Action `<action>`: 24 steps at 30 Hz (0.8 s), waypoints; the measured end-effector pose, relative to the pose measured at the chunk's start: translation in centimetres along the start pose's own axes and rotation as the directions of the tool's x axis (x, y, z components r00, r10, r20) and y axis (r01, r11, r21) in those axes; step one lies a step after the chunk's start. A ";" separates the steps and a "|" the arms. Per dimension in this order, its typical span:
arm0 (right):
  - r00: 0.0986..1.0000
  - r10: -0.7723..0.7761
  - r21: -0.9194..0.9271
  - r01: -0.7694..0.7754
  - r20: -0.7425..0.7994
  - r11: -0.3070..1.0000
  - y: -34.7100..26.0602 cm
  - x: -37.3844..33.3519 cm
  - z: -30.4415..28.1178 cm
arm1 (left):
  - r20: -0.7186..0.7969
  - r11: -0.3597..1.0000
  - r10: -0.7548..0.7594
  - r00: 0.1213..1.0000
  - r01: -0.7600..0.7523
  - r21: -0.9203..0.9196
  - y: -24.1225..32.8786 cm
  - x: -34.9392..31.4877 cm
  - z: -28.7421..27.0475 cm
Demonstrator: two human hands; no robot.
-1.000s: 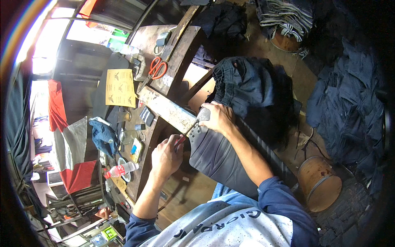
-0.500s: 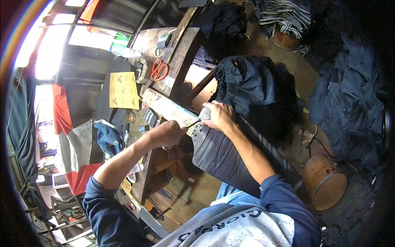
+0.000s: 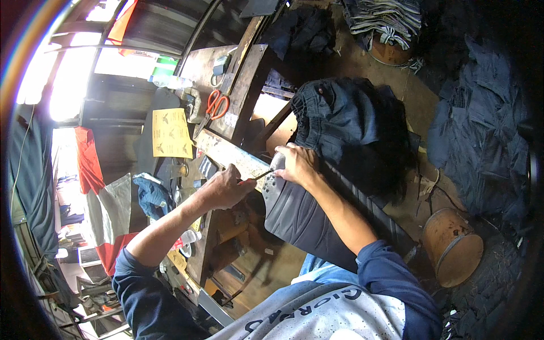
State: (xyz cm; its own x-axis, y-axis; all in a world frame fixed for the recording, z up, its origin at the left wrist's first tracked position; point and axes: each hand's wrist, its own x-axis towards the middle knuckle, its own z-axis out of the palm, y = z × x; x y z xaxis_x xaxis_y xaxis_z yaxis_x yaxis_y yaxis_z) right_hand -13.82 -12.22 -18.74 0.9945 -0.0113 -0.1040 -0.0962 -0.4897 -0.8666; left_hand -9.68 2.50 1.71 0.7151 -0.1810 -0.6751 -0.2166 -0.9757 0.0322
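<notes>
Your left hand (image 3: 226, 187) has its fingers wrapped round a red-handled tool (image 3: 248, 182) at nine o'clock of your right hand (image 3: 298, 166), whose fingers pinch the grey padded sheet (image 3: 300, 212) extending toward six, dark garment (image 3: 351, 130) at two.

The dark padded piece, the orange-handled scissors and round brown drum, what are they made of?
Dark padded piece: probably leather-like vinyl, softly shiny with creased lines.
Scissors: likely metal blades, thin and straight; the handles' smooth, even orange suggests plastic or a coating.
Drum: maybe rusty metal or wood; its brown, stained surface leaves that open.
</notes>
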 end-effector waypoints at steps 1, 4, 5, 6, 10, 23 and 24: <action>1.000 0.004 -0.008 -0.004 0.005 1.000 -0.1 0.0 0.0 | -0.040 0.980 0.157 0.987 -0.150 0.133 0.0 0.1 -0.1; 0.999 0.029 0.017 -0.029 0.043 0.999 -0.4 0.1 -0.5 | -0.068 0.808 0.422 0.904 -0.341 0.481 0.2 0.0 -0.3; 0.999 0.016 0.022 -0.017 0.032 1.000 -0.5 0.1 -0.7 | -0.064 0.840 0.353 0.933 -0.287 0.460 0.3 -0.2 -0.2; 0.999 0.022 0.008 -0.022 0.038 1.000 -0.7 0.0 -0.9 | -0.024 0.870 0.253 0.967 -0.216 0.444 0.5 -0.3 -0.3; 0.994 -0.095 -0.107 0.088 -0.060 0.990 -1.2 -0.4 -1.4 | -0.075 0.923 0.211 0.975 -0.173 0.344 1.4 -0.6 -0.6; 0.883 -0.437 -0.046 0.436 -0.172 0.899 -0.6 -0.8 -0.4 | -0.247 0.885 0.387 0.888 -0.283 0.370 1.6 -0.5 -0.3; 0.885 -0.429 -0.051 0.427 -0.180 0.903 -0.7 -0.7 -0.3 | -0.288 0.843 0.483 0.826 -0.350 0.409 1.5 -0.6 -0.3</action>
State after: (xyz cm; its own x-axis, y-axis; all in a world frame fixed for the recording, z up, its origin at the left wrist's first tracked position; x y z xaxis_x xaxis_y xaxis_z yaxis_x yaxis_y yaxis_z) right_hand -14.49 -12.12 -17.95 0.9292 0.0428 0.3672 0.3396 -0.4910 -0.8022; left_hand -10.27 1.09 2.36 0.6780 -0.6569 -0.3299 -0.7048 -0.7084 -0.0378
